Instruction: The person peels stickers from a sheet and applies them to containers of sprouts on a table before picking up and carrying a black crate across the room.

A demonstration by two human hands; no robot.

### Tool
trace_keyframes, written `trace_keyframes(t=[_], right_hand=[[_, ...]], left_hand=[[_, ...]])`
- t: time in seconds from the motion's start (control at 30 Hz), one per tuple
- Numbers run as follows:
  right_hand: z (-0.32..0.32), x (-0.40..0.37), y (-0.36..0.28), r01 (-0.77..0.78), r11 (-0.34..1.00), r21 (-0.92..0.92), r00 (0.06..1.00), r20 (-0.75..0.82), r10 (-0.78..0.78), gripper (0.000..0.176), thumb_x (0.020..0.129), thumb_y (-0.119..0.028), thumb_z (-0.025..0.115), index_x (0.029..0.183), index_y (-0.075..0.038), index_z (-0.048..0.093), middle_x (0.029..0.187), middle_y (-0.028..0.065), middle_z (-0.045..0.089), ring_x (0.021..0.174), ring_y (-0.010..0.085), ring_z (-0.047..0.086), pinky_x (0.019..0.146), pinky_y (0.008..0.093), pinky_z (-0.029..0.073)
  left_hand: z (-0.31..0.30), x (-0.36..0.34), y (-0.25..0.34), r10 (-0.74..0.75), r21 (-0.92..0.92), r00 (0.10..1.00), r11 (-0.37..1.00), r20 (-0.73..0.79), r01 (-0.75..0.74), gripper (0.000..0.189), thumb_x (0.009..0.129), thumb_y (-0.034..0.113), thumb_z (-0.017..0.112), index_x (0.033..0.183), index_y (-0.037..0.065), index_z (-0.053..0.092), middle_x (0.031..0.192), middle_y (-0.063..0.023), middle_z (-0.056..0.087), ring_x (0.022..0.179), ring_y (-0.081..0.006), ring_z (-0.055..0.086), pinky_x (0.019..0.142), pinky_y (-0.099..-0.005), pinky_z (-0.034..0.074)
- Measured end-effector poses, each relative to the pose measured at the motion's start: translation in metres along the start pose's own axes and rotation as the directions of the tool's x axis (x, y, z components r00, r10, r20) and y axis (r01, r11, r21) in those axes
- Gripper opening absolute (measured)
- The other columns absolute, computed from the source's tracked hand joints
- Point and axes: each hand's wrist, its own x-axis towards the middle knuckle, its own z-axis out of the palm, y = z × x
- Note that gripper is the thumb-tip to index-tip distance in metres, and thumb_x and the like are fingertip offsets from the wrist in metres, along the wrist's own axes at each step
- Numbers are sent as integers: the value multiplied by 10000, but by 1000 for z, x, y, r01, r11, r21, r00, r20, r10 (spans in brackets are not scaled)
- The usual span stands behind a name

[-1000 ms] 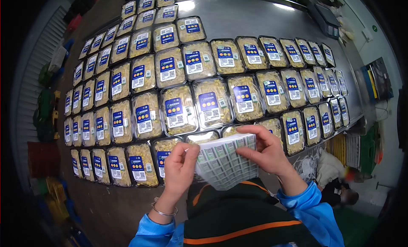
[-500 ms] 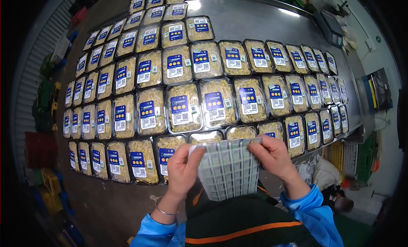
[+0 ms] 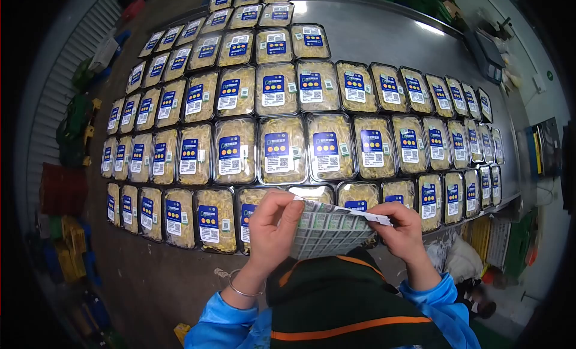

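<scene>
Between my two hands is a sheet of small greenish-grey stickers (image 3: 329, 232) printed in a grid, held in front of my body. My left hand (image 3: 273, 232) pinches its upper left corner between thumb and fingers. At the opposite corner, my right hand (image 3: 401, 230) is closed on the sheet's edge, where a white strip (image 3: 378, 218) shows, bent over. Just beyond the sheet, a black tray of bean sprouts (image 3: 358, 196) with a clear cover and a blue-and-white label is partly hidden by it.
Rows of similar packed trays (image 3: 277, 150) cover much of the metal table (image 3: 384, 34); many bear a small green-and-white sticker beside the label. A dark device (image 3: 485, 55) stands at the far right end. Yellow and green crates (image 3: 72, 250) are on the floor at left.
The sticker sheet has tipped from hanging with its grid facing me to a flatter, slanted pose. Its right edge is now bent, showing white. The view has shifted slightly.
</scene>
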Motion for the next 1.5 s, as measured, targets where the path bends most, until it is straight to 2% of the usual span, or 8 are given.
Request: trace_keyframes(t=[0.17,0.3,0.43,0.53,0.77,0.93,1.07,1.5], right_hand=[[3,0,1,-16,997,71,1000,15,15,115,782,-42,622,894,-13,627,808,60,634,707,94,578,615,220,447],[2,2,-2,-92,993,-72,995,-36,90,143,761,-43,629,902,-16,636,780,68,638,709,112,588,618,234,451],[2,5,-5,-9,994,-107,998,-60,3,139,750,-42,640,883,0,634,775,84,640,690,125,598,601,235,451],[0,7,4,-37,996,78,995,-87,44,128,763,-23,631,885,15,615,762,63,624,700,104,580,609,222,447],[10,11,-6,57,996,67,991,-123,-49,117,770,7,617,886,14,604,777,51,609,694,80,541,611,215,428],[16,16,-13,163,983,-88,976,-135,-174,133,741,20,627,872,15,606,766,75,610,675,116,558,610,224,433],[18,20,-17,244,962,-119,962,-95,-256,178,726,36,640,896,-7,607,798,95,602,686,157,575,612,247,447],[10,24,-10,304,948,-100,951,-29,-308,143,732,22,604,870,-6,620,846,110,615,789,212,586,704,284,457]], left_hand=[[-6,1,-4,-277,-217,960,936,30,277,131,879,118,534,887,-5,576,811,1,557,745,-42,486,665,-188,410],[-4,4,11,-133,86,989,988,66,127,210,877,118,535,1039,2,601,920,-23,608,828,-52,522,718,-188,421],[-11,8,13,-340,-100,940,935,35,341,204,859,124,563,1019,6,610,976,-57,602,844,-83,539,729,-210,429],[-18,11,14,-99,164,994,981,-50,106,186,832,94,585,991,7,622,915,-60,590,834,-103,546,753,-229,425],[-12,11,19,8,258,1000,966,6,-10,292,793,133,648,1061,38,583,850,-58,541,796,-123,534,723,-237,436],[-8,8,37,-74,245,995,965,-65,88,360,720,121,706,1061,73,599,888,3,558,789,-56,500,646,-160,373],[-6,5,26,-27,-144,996,990,-89,14,203,776,0,627,977,10,601,940,-71,612,818,-97,559,736,-214,444],[-25,7,51,-178,215,961,968,213,132,305,861,36,528,1163,-1,507,789,25,600,638,5,441,532,-165,337]])
